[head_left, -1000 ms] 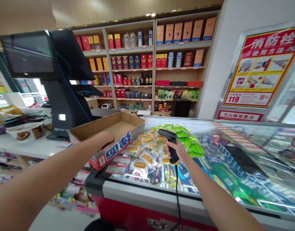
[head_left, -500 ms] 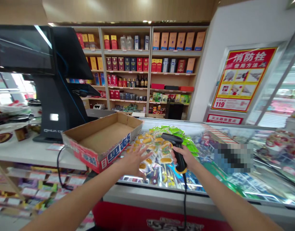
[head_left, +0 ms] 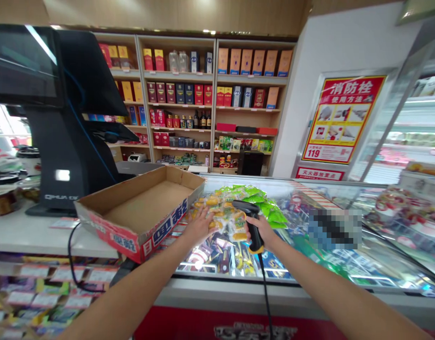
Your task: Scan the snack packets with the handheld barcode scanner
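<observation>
My right hand [head_left: 262, 232] is wrapped round the grip of a black barcode scanner [head_left: 253, 226], whose head points left over the packets. A cable runs down from its yellow-trimmed base. My left hand [head_left: 199, 225] lies palm down with fingers stretched out at the left part of a pile of clear packets with yellow food [head_left: 238, 221] inside. Its fingertips reach the packets; whether they press on any is hard to tell. Bright green packets [head_left: 274, 210] lie just behind and right of the scanner. All of these rest on the glass top of a freezer [head_left: 217, 278].
A shallow cardboard box [head_left: 146, 203] stands left of the packets, by the till screen [head_left: 22, 66] on the white counter [head_left: 12, 236]. Wrapped goods show through the freezer glass. Shelves of boxed bottles [head_left: 182, 94] line the back wall. A blurred-out patch [head_left: 336, 229] sits at right.
My left hand has moved from spread above the near packets to the pile's left side, and packets there have shifted. The scanner stays in my right hand. The view has turned slightly right.
</observation>
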The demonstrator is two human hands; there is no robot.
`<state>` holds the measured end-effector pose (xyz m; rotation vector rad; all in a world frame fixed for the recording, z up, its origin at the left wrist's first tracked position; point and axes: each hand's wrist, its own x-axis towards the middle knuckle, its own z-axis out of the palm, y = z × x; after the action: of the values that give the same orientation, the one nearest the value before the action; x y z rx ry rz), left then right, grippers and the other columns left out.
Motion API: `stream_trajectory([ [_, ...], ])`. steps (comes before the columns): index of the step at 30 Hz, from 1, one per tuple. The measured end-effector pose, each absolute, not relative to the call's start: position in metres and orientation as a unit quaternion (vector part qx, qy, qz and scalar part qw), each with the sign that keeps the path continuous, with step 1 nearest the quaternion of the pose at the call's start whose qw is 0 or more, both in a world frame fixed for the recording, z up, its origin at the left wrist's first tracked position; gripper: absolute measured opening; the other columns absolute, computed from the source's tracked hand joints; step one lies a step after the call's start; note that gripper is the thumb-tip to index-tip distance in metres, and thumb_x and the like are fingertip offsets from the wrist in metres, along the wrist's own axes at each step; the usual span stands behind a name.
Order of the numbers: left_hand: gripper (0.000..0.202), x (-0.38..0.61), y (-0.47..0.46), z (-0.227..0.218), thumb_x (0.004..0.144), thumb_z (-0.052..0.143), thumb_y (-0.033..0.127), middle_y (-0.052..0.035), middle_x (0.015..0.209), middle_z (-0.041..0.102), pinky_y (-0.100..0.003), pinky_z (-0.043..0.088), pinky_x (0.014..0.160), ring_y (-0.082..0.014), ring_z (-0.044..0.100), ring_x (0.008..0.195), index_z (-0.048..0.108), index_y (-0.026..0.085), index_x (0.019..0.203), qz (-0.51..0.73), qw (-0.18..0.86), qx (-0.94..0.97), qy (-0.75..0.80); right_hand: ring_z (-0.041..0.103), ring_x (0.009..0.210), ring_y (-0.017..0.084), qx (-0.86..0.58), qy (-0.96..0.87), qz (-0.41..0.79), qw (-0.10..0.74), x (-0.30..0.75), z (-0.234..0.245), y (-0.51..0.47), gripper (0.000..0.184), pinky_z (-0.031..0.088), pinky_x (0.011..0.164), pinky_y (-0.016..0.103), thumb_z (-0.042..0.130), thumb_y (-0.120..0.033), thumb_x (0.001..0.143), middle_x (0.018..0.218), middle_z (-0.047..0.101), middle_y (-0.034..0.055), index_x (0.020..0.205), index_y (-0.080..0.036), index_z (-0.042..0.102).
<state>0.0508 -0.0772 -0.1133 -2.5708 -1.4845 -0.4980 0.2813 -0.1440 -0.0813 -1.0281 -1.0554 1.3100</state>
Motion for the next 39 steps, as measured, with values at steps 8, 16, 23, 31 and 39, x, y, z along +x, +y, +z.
stream_trajectory([
  [8, 0.037, 0.045, -0.073, -0.097, 0.088, 0.053, 0.044, -0.014, 0.134, 0.055, -0.06, 0.024, 0.11, -0.034, 0.045, 0.129, 0.062, 0.022, 0.116, -0.26, 0.09, -0.831, -0.483, 0.05, 0.037, 0.011, -0.415, -0.443, 0.558, 0.565, 0.278, -0.068, -0.129, 0.032, 0.045, 0.034, 0.024, 0.074, -0.041, 0.063, 0.049, 0.058, -0.0031, 0.077, -0.017, 0.058],
  [16, 0.04, 0.071, -0.024, -0.067, 0.072, 0.054, 0.006, -0.0129, 0.112, 0.064, -0.036, 0.044, 0.095, -0.0258, 0.058, 0.11, 0.058, 0.014, 0.111, -0.295, 0.013, -0.796, -0.528, 0.05, 0.037, 0.011, -0.368, -0.459, 0.538, 0.604, 0.264, -0.035, -0.102, 0.032, 0.045, 0.035, 0.024, 0.073, -0.039, 0.062, 0.05, 0.057, -0.0044, 0.077, -0.018, 0.055],
  [23, 0.024, 0.058, 0.001, -0.098, 0.077, 0.057, 0.012, -0.0104, 0.102, 0.066, -0.039, 0.047, 0.093, -0.0245, 0.06, 0.102, 0.062, 0.017, 0.1, -0.385, 0.001, -0.8, -0.461, 0.05, 0.036, 0.011, -0.364, -0.544, 0.532, 0.538, 0.26, -0.057, -0.097, 0.034, 0.046, 0.037, 0.025, 0.073, -0.041, 0.065, 0.051, 0.058, -0.0042, 0.082, -0.017, 0.055],
  [31, 0.034, 0.075, -0.013, -0.086, 0.081, 0.058, 0.034, -0.0056, 0.096, 0.063, -0.033, 0.052, 0.075, -0.0188, 0.062, 0.087, 0.053, 0.021, 0.113, -0.599, -0.283, -0.644, -0.382, 0.049, 0.037, 0.011, -0.352, -0.532, 0.562, 0.527, 0.261, -0.069, -0.099, 0.036, 0.046, 0.037, 0.025, 0.072, -0.044, 0.069, 0.051, 0.058, -0.0037, 0.085, -0.017, 0.056],
  [39, 0.038, 0.07, -0.03, -0.063, 0.072, 0.07, 0.051, -0.0008, 0.073, 0.059, -0.016, 0.032, 0.04, -0.0078, 0.049, 0.053, 0.057, 0.019, 0.088, -0.569, -0.69, -0.418, -0.16, 0.049, 0.037, 0.01, -0.318, -0.49, 0.594, 0.553, 0.26, -0.062, -0.105, 0.04, 0.047, 0.035, 0.024, 0.074, -0.042, 0.066, 0.054, 0.059, -0.0042, 0.092, -0.017, 0.057],
])
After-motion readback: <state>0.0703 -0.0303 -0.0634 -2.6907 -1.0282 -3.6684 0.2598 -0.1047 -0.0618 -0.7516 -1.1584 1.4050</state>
